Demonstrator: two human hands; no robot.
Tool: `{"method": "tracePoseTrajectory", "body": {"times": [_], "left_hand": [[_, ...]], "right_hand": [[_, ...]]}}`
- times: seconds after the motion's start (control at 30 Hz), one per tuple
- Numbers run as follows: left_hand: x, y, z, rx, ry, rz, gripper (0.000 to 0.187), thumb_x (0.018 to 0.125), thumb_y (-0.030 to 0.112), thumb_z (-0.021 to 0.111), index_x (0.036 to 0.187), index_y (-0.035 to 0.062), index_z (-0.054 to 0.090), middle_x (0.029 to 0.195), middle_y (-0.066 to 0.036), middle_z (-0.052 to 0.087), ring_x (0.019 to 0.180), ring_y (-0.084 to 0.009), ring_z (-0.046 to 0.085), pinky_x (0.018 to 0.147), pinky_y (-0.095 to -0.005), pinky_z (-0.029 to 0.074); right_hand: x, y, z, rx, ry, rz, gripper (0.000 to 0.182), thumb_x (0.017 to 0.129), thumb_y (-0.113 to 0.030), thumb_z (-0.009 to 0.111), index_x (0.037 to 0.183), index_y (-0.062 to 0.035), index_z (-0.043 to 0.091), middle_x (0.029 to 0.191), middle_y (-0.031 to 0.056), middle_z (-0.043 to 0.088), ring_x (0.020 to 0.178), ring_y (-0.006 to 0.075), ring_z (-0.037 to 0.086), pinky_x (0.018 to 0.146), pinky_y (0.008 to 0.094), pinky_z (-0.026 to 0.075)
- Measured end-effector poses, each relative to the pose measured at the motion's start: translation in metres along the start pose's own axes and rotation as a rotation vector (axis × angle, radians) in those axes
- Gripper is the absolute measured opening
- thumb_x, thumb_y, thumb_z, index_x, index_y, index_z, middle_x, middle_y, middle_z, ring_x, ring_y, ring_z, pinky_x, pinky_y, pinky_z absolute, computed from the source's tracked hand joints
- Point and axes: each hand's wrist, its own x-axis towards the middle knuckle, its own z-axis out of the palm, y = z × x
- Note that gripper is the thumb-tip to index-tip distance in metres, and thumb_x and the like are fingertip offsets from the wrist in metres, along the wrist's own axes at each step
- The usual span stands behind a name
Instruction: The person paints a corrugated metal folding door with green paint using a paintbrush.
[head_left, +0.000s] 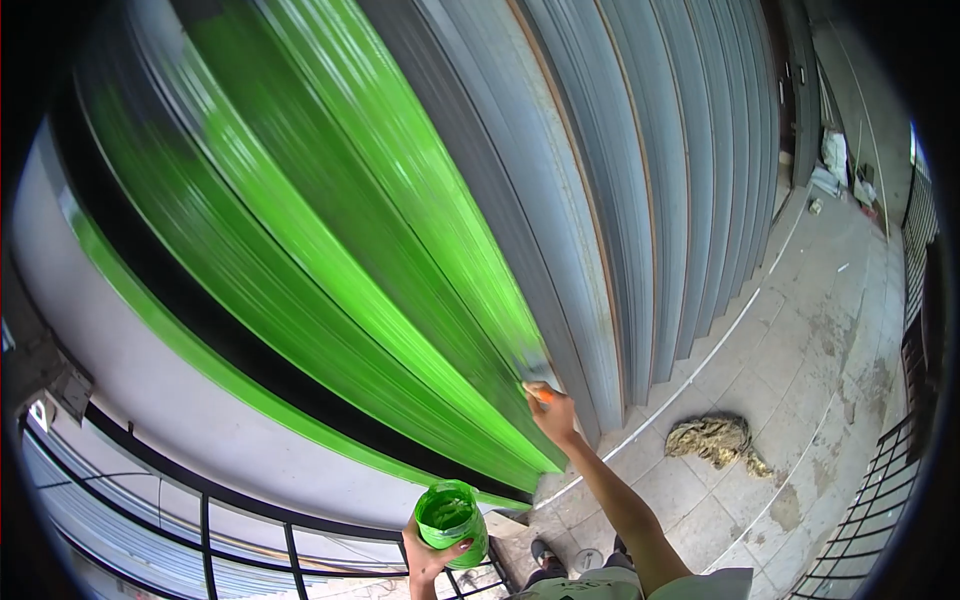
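Observation:
My left hand (pixel 424 562) is wrapped around a paint container (pixel 474 553), an open plastic tub smeared green, with green paint inside. In my right hand (pixel 556 418) is a paintbrush (pixel 545 395); its orange handle shows between the fingers. The brush end meets the folded metal shutter (pixel 560 190) low down, at the border between green and grey. Left of the brush, several folds carry a glossy green coat (pixel 330 230), streaked and patchy near the top. To the right, the folds are bare grey with brownish edges.
A crumpled, dirty cloth (pixel 712 440) lies on the tiled floor (pixel 770 350). A white floor line (pixel 690 380) follows the foot of the shutter. Black metal railings (pixel 250 525) stand at lower left, and a dark grille (pixel 870 490) at right. My feet (pixel 545 560) are below.

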Motion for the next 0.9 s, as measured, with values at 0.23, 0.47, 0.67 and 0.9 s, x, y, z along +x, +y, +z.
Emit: {"method": "tracePoseTrajectory", "body": {"times": [0.23, 0.47, 0.67, 0.9], "left_hand": [[-0.005, 0.007, 0.011, -0.033, 0.016, 0.066, 0.077, 0.056, 0.025, 0.092, 0.118, -0.0066, 0.057, 0.107, -0.014, 0.068, 0.097, -0.0213, 0.066, 0.091, -0.0355, 0.051], [-0.003, 0.015, -0.009, 0.006, 0.069, 0.094, 0.082, 0.053, 0.030, 0.093, 0.118, -0.0077, 0.057, 0.103, -0.016, 0.070, 0.095, -0.0210, 0.068, 0.090, -0.0340, 0.052], [0.019, 0.012, -0.036, 0.066, 0.028, 0.107, 0.081, 0.053, 0.030, 0.093, 0.116, -0.0077, 0.059, 0.101, -0.015, 0.071, 0.094, -0.0203, 0.068, 0.089, -0.0339, 0.052], [0.044, 0.000, -0.056, 0.005, -0.096, 0.135, 0.080, 0.053, 0.029, 0.092, 0.117, -0.0065, 0.059, 0.105, -0.015, 0.069, 0.097, -0.0201, 0.067, 0.090, -0.0336, 0.051]], "right_hand": [[0.173, -0.164, 0.029, 0.193, 0.235, -0.408, 0.016, 0.082, -0.002, 0.070, 0.096, -0.0075, 0.063, 0.095, 0.0105, 0.073, 0.070, 0.0271, 0.071, 0.055, 0.0315, 0.055], [0.158, -0.119, 0.034, -0.073, 0.281, -0.497, 0.016, 0.085, -0.002, 0.069, 0.097, -0.0070, 0.060, 0.098, 0.0109, 0.073, 0.073, 0.0243, 0.072, 0.057, 0.0287, 0.057], [0.041, -0.032, 0.043, -0.131, 0.172, -0.169, 0.015, 0.085, -0.004, 0.069, 0.095, -0.0061, 0.059, 0.092, 0.0116, 0.073, 0.067, 0.0260, 0.070, 0.056, 0.0306, 0.054], [0.032, -0.052, 0.035, -0.252, 0.094, -0.155, 0.012, 0.081, 0.001, 0.068, 0.090, -0.0065, 0.066, 0.093, 0.0130, 0.072, 0.071, 0.0255, 0.071, 0.057, 0.0295, 0.054]]}}
